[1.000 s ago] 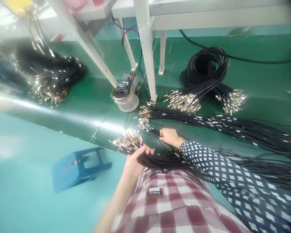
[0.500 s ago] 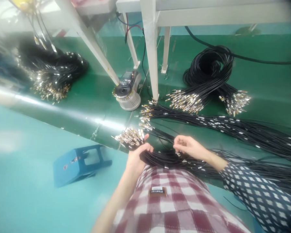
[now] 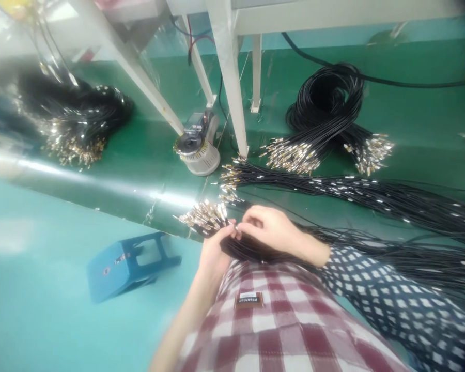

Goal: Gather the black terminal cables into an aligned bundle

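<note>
My left hand (image 3: 217, 248) is wrapped round a bundle of black cables (image 3: 248, 250), just behind their metal-tipped ends (image 3: 205, 217), which fan out to the left. My right hand (image 3: 269, 230) has come close against the left one, thumb and forefinger pinched at a small metal-tipped cable end (image 3: 235, 227). Behind my hands, a second group of cables (image 3: 294, 181) lies along the green surface, its tips pointing left. More loose black cables (image 3: 395, 248) trail off to the right past my sleeve.
A coiled cable bundle (image 3: 325, 103) lies at the back right, another cable heap (image 3: 77, 113) at the left. A white round device (image 3: 201, 157) stands near white table legs (image 3: 232, 98). On the light blue floor sits a blue stool (image 3: 120, 266).
My right hand has moved left from the cables behind to meet my left hand at the bundle. The left hand keeps its hold. The view has shifted slightly.
</note>
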The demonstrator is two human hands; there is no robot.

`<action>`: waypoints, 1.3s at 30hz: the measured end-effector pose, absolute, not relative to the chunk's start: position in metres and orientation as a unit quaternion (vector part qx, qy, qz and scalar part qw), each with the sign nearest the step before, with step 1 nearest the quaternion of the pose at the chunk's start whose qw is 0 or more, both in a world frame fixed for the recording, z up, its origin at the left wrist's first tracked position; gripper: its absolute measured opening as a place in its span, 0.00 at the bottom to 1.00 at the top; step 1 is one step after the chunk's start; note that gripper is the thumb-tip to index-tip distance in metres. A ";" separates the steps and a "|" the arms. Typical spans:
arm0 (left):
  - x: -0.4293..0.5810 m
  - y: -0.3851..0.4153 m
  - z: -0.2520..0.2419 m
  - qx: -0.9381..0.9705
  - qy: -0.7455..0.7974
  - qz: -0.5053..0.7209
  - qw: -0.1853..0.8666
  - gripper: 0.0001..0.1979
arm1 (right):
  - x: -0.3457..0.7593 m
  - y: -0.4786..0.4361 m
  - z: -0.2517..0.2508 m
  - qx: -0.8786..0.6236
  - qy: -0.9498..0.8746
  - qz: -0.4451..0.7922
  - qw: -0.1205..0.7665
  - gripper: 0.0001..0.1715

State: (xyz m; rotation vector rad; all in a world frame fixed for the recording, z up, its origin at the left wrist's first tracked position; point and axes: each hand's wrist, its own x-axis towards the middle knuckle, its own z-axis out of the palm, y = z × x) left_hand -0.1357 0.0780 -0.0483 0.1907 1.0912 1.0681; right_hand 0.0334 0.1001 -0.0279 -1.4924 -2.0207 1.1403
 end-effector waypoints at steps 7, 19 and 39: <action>-0.138 0.078 -0.053 0.051 0.499 0.477 0.721 0.10 | 0.047 0.080 -0.036 -0.500 -0.766 0.383 0.128 0.09; -0.136 0.079 -0.050 0.075 0.475 0.481 0.733 0.09 | 0.057 0.077 -0.049 -0.515 -0.726 0.420 0.175 0.14; -0.151 0.074 -0.060 0.124 0.438 0.448 0.770 0.03 | 0.027 0.146 -0.158 -0.585 -0.728 0.356 0.014 0.06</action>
